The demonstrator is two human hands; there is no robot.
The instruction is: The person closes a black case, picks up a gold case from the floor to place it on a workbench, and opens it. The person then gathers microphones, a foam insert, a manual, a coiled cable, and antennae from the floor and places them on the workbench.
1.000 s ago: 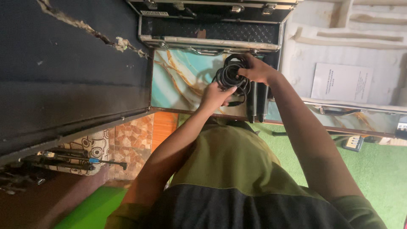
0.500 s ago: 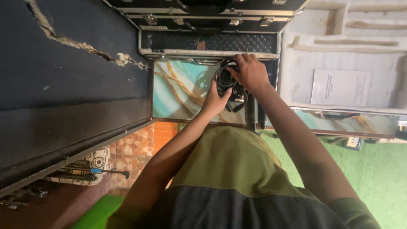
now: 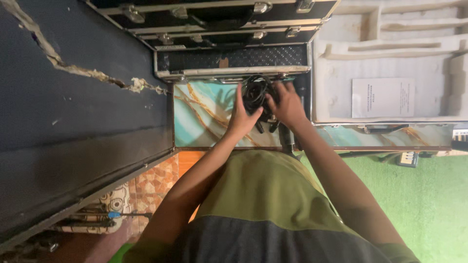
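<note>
- Left hand: fingers curled, pressed against the left side of a black coiled cable bundle; thumb and palm sit on the teal marbled tabletop side of the coil. Grip closed on the bundle.
- Right hand: fingers spread over the right side of the same coil, pressing down and in. Holding the bundle as well; both hands enclose it between them.
- Cable bundle: lies on the marbled tabletop, just below the edge of a black metal-edged case with a diamond-pattern face. Loose black connector ends hang out of the coil toward the person, between the two wrists.
- A dark cylindrical object, possibly a microphone, lies below the right wrist at the table edge; kind cannot be told for certain.
- More black cases with silver latches are stacked beyond the first.
- Right of the hands: an open case with white foam lining, shaped recesses visible, a white paper sheet lying in it.
- Left: a large dark panel with a ragged light crack running across it.
- Foreground: person's olive and grey shirt; green carpet at right, patterned tile floor at lower left.
</note>
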